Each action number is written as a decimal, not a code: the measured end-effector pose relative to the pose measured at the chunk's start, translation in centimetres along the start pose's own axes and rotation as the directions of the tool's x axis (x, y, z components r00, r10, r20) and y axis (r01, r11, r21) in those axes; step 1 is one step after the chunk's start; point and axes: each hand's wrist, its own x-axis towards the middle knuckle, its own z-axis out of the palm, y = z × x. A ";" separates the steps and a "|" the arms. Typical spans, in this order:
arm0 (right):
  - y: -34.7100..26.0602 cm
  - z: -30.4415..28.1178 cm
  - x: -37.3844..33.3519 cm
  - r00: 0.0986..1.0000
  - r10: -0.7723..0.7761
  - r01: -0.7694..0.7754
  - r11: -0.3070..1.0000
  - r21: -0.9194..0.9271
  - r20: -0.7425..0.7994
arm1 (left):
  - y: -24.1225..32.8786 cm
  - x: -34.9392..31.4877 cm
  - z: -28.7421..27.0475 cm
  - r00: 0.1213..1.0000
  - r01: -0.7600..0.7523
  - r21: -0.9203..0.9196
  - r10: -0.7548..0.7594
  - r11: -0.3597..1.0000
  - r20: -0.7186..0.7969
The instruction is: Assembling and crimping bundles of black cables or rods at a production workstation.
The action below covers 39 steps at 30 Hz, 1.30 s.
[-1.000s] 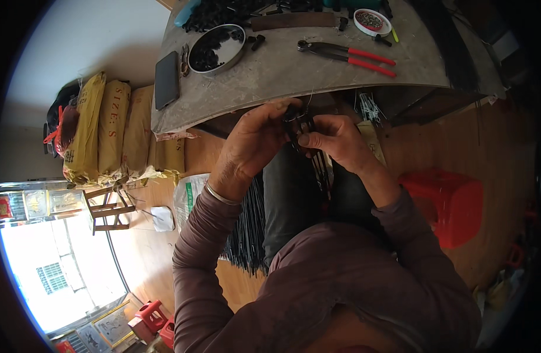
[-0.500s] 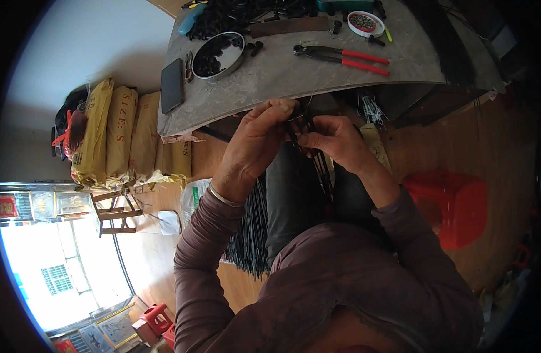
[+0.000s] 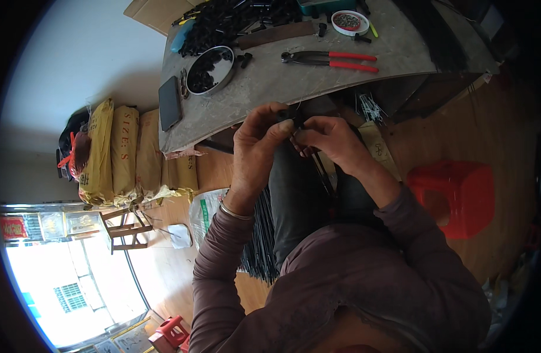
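Both my hands work close together above my lap, just off the table's near edge. The thumb and fingers of my left hand (image 3: 256,150) pinch a small black fitting (image 3: 295,116). Touching it from the other side is my right hand (image 3: 334,140), its fingers closed around thin black rods (image 3: 322,170). The rods slope down from the fingers between my knees. Where the rods meet the fitting is hidden by my fingertips. A bundle of long black rods (image 3: 260,244) lies beside my left thigh.
On the grey table (image 3: 259,88) are red-handled pincers (image 3: 320,57), a round metal dish (image 3: 223,70) of black parts, a dark phone-like slab (image 3: 170,104) and a heap of black fittings (image 3: 223,26). A red stool (image 3: 467,200) stands right; yellow sacks (image 3: 124,147) stand left.
My left thumb has come down on the fitting, and its index finger has lifted apart from it. The hands have drawn slightly closer together. The whole view has shifted a little.
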 end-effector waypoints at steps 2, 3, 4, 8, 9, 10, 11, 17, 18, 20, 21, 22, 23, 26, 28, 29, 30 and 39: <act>-0.1 -0.4 -0.1 1.000 0.001 -0.001 0.996 0.088 0.003 | 0.2 0.1 0.0 1.000 0.006 0.011 -0.006 1.000 0.000; 0.4 -0.5 -0.1 0.999 -0.043 0.043 0.999 0.010 -0.003 | 0.2 0.2 0.0 1.000 0.018 -0.047 -0.017 0.999 0.025; 0.5 -0.4 -0.2 0.996 -0.087 0.087 0.994 -0.066 -0.004 | 0.2 0.2 -0.1 0.999 0.032 -0.103 -0.027 0.994 0.047; -0.1 1.2 -1.2 0.989 -0.123 0.103 0.971 -0.216 -0.081 | -0.1 -0.2 0.0 0.999 0.027 -0.054 -0.028 0.998 -0.018; -0.3 1.3 -1.3 0.976 -0.203 0.171 0.940 -0.296 -0.081 | -0.1 -0.3 0.2 1.000 0.012 -0.059 -0.014 0.998 -0.024; -0.4 1.3 -1.3 0.958 -0.276 0.228 0.898 -0.376 -0.078 | -0.3 -0.2 0.3 1.000 0.000 -0.070 -0.002 0.998 -0.029; -0.3 1.3 -1.2 0.958 -0.276 0.226 0.898 -0.377 -0.082 | -0.4 -0.3 0.4 1.000 0.003 -0.071 -0.005 0.997 -0.025; -0.2 0.3 -0.9 0.987 -0.158 0.149 0.965 -0.217 -0.023 | -0.7 -0.5 0.4 0.998 -0.032 -0.090 0.037 0.995 0.057; -0.3 0.0 -0.8 0.988 -0.153 0.153 0.968 -0.198 0.013 | -0.6 -0.4 0.4 0.995 -0.025 -0.108 0.035 0.994 0.093; -0.2 -0.5 -0.7 0.988 -0.150 0.156 0.971 -0.181 0.047 | -0.6 -0.4 0.4 0.991 -0.017 -0.128 0.034 0.992 0.131; 0.0 -0.7 -0.7 0.991 -0.103 0.113 0.988 -0.110 0.089 | -0.9 -0.4 0.4 0.982 -0.020 -0.169 0.052 0.985 0.184; 0.0 -0.8 -0.7 0.989 -0.060 0.066 0.997 -0.039 0.136 | -1.0 -0.5 0.2 0.969 -0.022 -0.209 0.072 0.978 0.236; -0.1 -0.9 -0.7 0.989 -0.061 0.067 0.997 -0.039 0.134 | -1.1 -0.3 0.1 0.969 -0.021 -0.209 0.072 0.978 0.237; -0.2 -0.8 -0.7 0.989 -0.007 0.021 0.995 -0.097 0.148 | -1.2 0.2 0.2 0.934 0.030 -0.234 0.056 0.972 0.352; 0.2 -0.2 -0.2 0.999 -0.050 0.050 0.994 -0.098 0.005 | -1.8 0.3 1.8 0.999 0.021 -0.359 -0.002 0.933 0.053; 0.0 0.1 -0.1 0.999 -0.052 0.053 0.994 -0.096 0.010 | -1.7 0.2 2.5 0.999 0.017 -0.355 0.000 0.935 0.050; -0.2 0.4 0.1 0.993 -0.091 0.072 0.968 -0.238 -0.070 | -1.5 0.2 3.3 0.991 -0.001 -0.280 -0.037 0.960 -0.131; -0.3 1.6 0.0 0.959 -0.215 0.114 0.889 -0.444 -0.184 | -1.6 0.3 3.7 0.861 -0.164 0.627 0.420 0.762 -0.286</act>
